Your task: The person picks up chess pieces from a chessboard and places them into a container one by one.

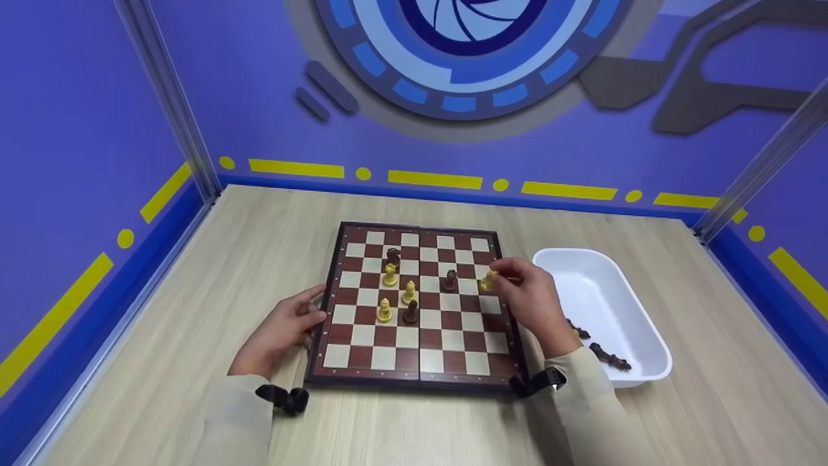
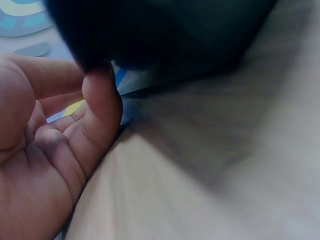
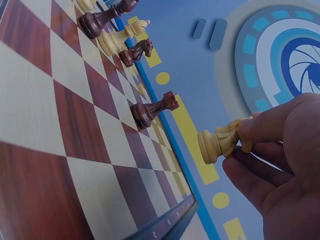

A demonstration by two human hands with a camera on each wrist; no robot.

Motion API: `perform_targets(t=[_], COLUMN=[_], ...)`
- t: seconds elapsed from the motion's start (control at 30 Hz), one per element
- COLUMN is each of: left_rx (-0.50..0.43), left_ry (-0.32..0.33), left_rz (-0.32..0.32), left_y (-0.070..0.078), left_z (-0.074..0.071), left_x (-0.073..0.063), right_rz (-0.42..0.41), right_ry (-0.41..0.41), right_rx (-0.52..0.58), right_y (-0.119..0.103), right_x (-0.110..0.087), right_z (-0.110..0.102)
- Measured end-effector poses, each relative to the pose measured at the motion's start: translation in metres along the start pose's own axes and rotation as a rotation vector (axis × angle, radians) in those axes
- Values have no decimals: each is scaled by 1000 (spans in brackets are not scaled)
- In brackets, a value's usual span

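Note:
A cream knight (image 3: pixel 220 142) is pinched between thumb and fingers of my right hand (image 1: pixel 533 298), its base clear of the squares at the chessboard's right side. At the board's left edge my left hand (image 1: pixel 281 330) grips the rim with thumb and fingertips; the left wrist view shows them against the dark side. On the chessboard (image 1: pixel 398 356) stand a dark rook (image 3: pixel 155 110), a dark knight (image 1: pixel 393 255), a cream piece with a notched top (image 1: pixel 389 276), two cream bishops (image 1: pixel 409 293) and a dark piece (image 1: pixel 411 312) beside them.
To the right of the board is a white plastic tray (image 1: pixel 595 278) with several pieces, among them a long dark piece (image 1: pixel 610 357) lying on its side. Part of the tray is behind the right arm. Blue printed walls (image 1: pixel 453 152) enclose the wooden table (image 1: pixel 259 226).

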State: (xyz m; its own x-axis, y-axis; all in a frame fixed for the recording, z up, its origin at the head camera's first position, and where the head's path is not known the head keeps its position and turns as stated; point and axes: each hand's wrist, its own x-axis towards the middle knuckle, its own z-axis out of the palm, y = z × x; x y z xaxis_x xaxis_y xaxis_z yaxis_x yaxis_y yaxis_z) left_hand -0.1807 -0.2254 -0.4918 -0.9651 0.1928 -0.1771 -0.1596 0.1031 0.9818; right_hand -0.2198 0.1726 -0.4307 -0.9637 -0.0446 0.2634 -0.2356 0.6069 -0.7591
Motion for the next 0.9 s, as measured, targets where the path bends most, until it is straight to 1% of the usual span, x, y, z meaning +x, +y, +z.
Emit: perform_targets(t=[0.13, 0.43, 0.6, 0.67, 0.9], left_rx=[2, 19, 13, 4, -4], left_ry=[13, 11, 6, 14, 18], left_rz=[-12, 1, -8, -12, -16], left_y=[0, 0, -1, -1, 0], left_z=[1, 1, 1, 1, 2], left_x=[0, 0, 0, -1, -1], right_rz=[-6, -47, -50, -50, -46], right_ry=[12, 39, 49, 52, 67], right_rx=[15, -4, -36, -46, -23], right_y=[1, 4, 6, 7, 13], right_x=[-3, -8, -9, -8, -9], right_z=[-6, -22, -29, -31, -41])
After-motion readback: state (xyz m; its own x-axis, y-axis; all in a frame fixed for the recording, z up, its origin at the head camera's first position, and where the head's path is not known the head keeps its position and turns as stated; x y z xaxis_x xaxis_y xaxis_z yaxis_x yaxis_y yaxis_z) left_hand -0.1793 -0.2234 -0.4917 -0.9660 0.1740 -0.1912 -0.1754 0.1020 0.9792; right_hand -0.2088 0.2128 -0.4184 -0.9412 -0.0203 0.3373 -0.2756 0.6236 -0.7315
